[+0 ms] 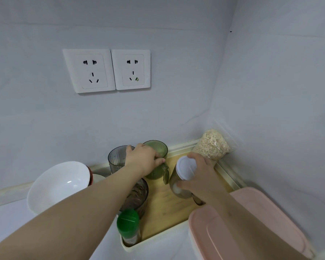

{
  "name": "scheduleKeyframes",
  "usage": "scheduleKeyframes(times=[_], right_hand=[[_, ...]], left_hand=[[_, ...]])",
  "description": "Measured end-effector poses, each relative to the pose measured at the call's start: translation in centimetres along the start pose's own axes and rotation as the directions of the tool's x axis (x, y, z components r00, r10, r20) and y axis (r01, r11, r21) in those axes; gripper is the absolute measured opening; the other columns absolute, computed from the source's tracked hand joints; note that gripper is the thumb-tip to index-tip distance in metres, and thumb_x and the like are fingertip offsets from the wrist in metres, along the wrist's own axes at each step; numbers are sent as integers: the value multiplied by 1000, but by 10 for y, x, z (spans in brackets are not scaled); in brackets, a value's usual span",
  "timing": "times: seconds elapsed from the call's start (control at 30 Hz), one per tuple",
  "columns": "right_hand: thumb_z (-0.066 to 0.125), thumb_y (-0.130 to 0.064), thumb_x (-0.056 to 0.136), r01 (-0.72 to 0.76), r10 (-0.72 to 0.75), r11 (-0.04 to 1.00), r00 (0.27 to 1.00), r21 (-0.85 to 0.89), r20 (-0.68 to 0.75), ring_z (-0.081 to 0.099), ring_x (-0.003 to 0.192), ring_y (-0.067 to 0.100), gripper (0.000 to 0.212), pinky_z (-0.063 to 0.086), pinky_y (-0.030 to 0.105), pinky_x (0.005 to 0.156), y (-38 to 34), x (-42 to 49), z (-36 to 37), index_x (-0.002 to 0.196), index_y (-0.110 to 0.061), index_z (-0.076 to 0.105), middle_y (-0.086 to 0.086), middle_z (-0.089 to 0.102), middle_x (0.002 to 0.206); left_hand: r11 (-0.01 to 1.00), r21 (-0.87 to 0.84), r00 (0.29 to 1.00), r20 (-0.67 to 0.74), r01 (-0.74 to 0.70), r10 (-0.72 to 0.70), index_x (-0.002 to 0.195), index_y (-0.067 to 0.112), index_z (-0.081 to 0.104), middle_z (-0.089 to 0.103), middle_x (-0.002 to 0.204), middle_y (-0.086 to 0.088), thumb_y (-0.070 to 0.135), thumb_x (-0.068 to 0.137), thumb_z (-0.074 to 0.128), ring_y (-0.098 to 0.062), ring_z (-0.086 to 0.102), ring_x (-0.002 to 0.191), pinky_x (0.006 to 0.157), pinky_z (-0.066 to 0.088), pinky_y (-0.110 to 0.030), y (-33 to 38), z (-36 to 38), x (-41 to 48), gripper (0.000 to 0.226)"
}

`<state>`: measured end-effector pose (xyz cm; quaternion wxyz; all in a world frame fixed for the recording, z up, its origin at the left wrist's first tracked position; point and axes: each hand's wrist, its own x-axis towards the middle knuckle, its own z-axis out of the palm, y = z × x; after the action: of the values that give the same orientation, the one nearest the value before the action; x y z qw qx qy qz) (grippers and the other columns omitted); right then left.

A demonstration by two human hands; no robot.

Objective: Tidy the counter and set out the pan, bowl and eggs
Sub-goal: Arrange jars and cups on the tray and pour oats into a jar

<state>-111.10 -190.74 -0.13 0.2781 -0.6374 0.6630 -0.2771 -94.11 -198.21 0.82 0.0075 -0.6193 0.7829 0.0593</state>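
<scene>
The left hand [143, 158] is curling over the rim of the green cup [158, 147], and the right hand [203, 175] is gripping the white-lidded jar [186, 167] over the crowded tray [163, 207]. The left forearm is passing just above the dark glass [139, 196] and green-capped bottle [128, 222], so pulling back low is likely risking toppling either. The white bowl [60, 184] is sitting tilted on the tabletop beside the tray; the grey cup [116, 158], oat bag [212, 145] and pink box [251, 212] are hemming things in; pan and eggs are not showing

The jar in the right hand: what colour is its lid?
A white round lid tops the brownish glass jar in the right hand; head view.
</scene>
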Motion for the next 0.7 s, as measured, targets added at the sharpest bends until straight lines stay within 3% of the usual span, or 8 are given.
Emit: scheduleKeyframes(times=[0.17,0.37,0.47,0.63,0.7], right_hand=[[77,-17,66,6,-6,1000,1000,-29,10,41,119,22,82,42,32,93,0,-1,-1,134,-29,32,-2,27,137],[76,-17,68,54,-50,997,995,-48,80,39,117,21,80,40,31,91,-7,-4,-2,133,-31,32,-4,28,134],[76,-16,67,104,-94,991,989,-88,110,38,118,20,79,41,33,94,-17,-4,8,133,-29,33,-4,33,133],[78,-19,65,136,-120,987,977,-83,178,40,116,18,80,42,31,90,-27,-5,27,132,-29,34,-6,37,128],[77,-20,65,133,-116,988,977,-84,179,40,115,18,80,42,32,90,-31,-3,32,132,-30,34,-7,37,128]], left_hand=[[989,73,988,-93,127,-120,95,19,66,63,105,-3,61,91,34,-22,44,114,97,30,-39,14,5,0,53],[956,-290,981,-165,50,-101,124,22,53,53,129,-3,50,95,36,-23,39,127,103,28,-39,4,3,-6,44],[953,-302,961,-251,33,-113,124,21,53,53,129,-2,38,99,33,-22,39,127,104,28,-36,-10,-2,-16,36],[990,-113,990,-109,81,-94,138,31,39,37,145,2,38,100,26,-21,21,140,113,17,-45,-28,-1,-28,41],[990,-113,995,-39,87,-92,141,35,33,26,151,3,40,100,23,-22,12,144,116,12,-48,-33,4,-31,42]])
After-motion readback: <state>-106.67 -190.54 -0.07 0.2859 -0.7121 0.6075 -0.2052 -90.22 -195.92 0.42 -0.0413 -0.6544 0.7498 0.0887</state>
